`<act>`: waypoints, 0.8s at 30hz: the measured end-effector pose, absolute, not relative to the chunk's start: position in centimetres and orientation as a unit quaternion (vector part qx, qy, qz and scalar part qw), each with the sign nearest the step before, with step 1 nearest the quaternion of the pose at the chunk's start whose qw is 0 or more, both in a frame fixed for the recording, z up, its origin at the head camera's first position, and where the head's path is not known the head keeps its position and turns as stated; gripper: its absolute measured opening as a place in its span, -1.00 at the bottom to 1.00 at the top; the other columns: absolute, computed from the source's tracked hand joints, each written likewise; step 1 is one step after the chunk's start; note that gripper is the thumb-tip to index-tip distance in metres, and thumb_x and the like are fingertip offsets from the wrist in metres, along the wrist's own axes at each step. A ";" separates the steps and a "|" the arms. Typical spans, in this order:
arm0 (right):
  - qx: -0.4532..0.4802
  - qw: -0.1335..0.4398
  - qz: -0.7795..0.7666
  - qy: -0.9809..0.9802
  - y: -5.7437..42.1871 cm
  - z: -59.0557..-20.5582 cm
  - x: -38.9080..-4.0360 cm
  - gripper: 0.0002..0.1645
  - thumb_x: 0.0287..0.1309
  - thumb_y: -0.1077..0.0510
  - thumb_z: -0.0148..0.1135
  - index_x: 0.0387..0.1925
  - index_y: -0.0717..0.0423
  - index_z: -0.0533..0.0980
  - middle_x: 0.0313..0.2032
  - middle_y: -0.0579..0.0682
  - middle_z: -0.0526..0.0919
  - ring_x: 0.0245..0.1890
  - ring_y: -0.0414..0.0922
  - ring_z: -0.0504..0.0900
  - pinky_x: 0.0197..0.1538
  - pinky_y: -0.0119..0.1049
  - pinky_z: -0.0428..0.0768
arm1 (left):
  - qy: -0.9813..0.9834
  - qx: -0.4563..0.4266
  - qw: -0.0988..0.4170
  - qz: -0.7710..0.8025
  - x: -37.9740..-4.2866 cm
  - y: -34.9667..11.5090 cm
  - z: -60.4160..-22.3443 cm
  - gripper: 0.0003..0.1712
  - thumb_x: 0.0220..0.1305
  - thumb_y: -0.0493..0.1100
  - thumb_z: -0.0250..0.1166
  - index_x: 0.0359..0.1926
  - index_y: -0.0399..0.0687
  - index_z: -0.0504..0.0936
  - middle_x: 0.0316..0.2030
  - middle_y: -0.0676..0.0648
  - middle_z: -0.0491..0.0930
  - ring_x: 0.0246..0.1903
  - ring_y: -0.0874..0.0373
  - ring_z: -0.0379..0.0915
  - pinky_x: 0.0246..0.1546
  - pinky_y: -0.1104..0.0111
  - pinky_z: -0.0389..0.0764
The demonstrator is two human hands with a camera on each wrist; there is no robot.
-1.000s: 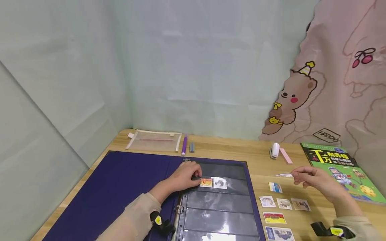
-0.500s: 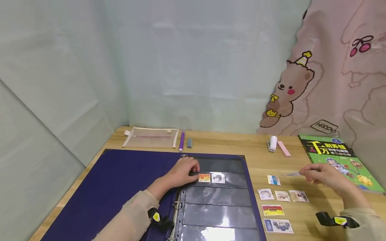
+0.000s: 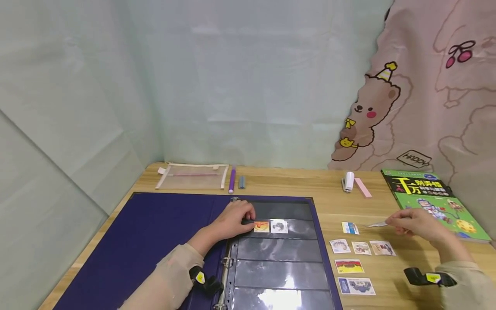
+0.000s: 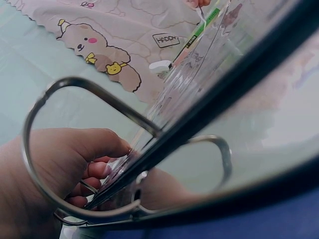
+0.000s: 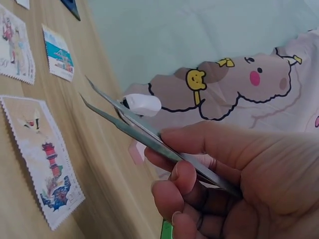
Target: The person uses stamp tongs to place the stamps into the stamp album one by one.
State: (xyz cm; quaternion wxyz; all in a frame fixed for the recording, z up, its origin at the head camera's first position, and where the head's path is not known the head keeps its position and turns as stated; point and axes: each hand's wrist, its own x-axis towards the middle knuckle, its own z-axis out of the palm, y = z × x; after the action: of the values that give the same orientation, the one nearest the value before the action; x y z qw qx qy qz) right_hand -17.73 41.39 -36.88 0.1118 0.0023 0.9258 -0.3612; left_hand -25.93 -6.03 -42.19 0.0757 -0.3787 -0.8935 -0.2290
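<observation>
- My tweezers [image 5: 149,142] hang above the counter [image 3: 294,181], pinched between thumb and fingers of my right hand [image 3: 418,224]; the prongs stand apart, empty, near the blue stamp [image 3: 350,228].
- To lift it well, I'd slip one tip flat beneath an edge and squeeze lightly, sparing the perforations.
- My left hand [image 3: 234,219] has curled fingers at the page [image 3: 279,249], beside the orange stamp [image 3: 261,227]; whether they pinch anything, I cannot tell.
- A stapler [image 3: 348,181] lies beyond.
</observation>
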 end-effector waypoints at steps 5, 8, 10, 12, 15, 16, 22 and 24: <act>0.000 0.111 -0.356 0.928 41.4 -37.2 -17.8 -0.62 0.23 0.12 -0.03 -0.20 0.41 0.50 -0.57 -0.11 0.51 -0.55 -0.30 0.43 -0.43 -0.36 0.48 | -0.900 -0.366 0.056 -0.231 -26.0 -5.9 -42.0 -0.81 -0.02 -0.07 0.33 -0.43 0.08 0.46 -0.51 0.11 0.35 -0.47 0.28 0.18 -0.24 0.31 0.22; 0.010 0.116 -0.359 0.926 41.4 -37.4 -17.8 -0.62 0.23 0.13 -0.03 -0.19 0.42 0.50 -0.55 -0.10 0.53 -0.54 -0.31 0.45 -0.42 -0.36 0.48 | -0.903 -0.361 0.048 -0.229 -26.0 -5.9 -41.9 -0.81 -0.02 -0.07 0.33 -0.43 0.08 0.46 -0.51 0.11 0.35 -0.47 0.28 0.19 -0.22 0.31 0.23; 0.015 0.118 -0.362 0.925 41.5 -37.5 -17.9 -0.62 0.23 0.13 -0.03 -0.18 0.42 0.49 -0.54 -0.09 0.55 -0.54 -0.30 0.47 -0.42 -0.36 0.50 | -0.904 -0.359 0.045 -0.228 -26.0 -5.8 -41.9 -0.81 -0.01 -0.06 0.33 -0.43 0.08 0.46 -0.51 0.12 0.35 -0.46 0.28 0.18 -0.23 0.32 0.22; 0.020 0.120 -0.365 0.923 41.5 -37.6 -17.9 -0.61 0.23 0.12 -0.02 -0.18 0.42 0.49 -0.53 -0.08 0.56 -0.53 -0.29 0.48 -0.41 -0.36 0.51 | -0.904 -0.357 0.043 -0.229 -26.0 -5.8 -41.8 -0.81 -0.01 -0.05 0.33 -0.43 0.09 0.46 -0.51 0.12 0.35 -0.46 0.28 0.18 -0.22 0.33 0.22; 0.022 0.124 -0.370 0.920 41.5 -37.8 -18.0 -0.59 0.22 0.09 0.00 -0.17 0.41 0.49 -0.52 -0.08 0.56 -0.52 -0.29 0.49 -0.40 -0.36 0.52 | -0.905 -0.356 0.043 -0.228 -26.0 -5.8 -41.8 -0.80 -0.01 -0.04 0.33 -0.43 0.10 0.46 -0.51 0.13 0.35 -0.46 0.29 0.18 -0.22 0.34 0.22; 0.021 0.125 -0.371 0.920 41.4 -37.8 -18.0 -0.59 0.22 0.08 0.00 -0.17 0.41 0.49 -0.52 -0.08 0.57 -0.52 -0.29 0.49 -0.40 -0.36 0.52 | -0.905 -0.357 0.045 -0.227 -26.0 -5.9 -41.9 -0.80 -0.02 -0.04 0.33 -0.43 0.10 0.46 -0.51 0.13 0.35 -0.46 0.29 0.18 -0.22 0.34 0.23; 0.022 0.133 -0.380 0.915 41.3 -38.0 -18.1 -0.57 0.22 0.05 0.01 -0.16 0.39 0.49 -0.52 -0.12 0.57 -0.51 -0.29 0.50 -0.38 -0.37 0.52 | -0.907 -0.355 0.044 -0.224 -25.9 -5.9 -41.8 -0.80 -0.02 -0.03 0.33 -0.43 0.10 0.46 -0.51 0.14 0.34 -0.47 0.30 0.19 -0.22 0.33 0.23; 0.023 0.138 -0.384 0.913 41.3 -38.1 -18.2 -0.57 0.22 0.05 0.01 -0.17 0.39 0.49 -0.51 -0.14 0.57 -0.51 -0.29 0.50 -0.38 -0.38 0.51 | -0.907 -0.353 0.041 -0.226 -25.8 -5.9 -41.8 -0.80 -0.01 -0.03 0.33 -0.43 0.10 0.46 -0.51 0.14 0.34 -0.46 0.29 0.19 -0.22 0.33 0.23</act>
State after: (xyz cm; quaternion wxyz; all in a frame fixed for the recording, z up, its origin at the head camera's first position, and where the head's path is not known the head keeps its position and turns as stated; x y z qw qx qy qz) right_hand -18.17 41.27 -38.13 0.1377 0.0227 0.9125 -0.3845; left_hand -25.80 -5.92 -41.77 0.0411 -0.3534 -0.9069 -0.2259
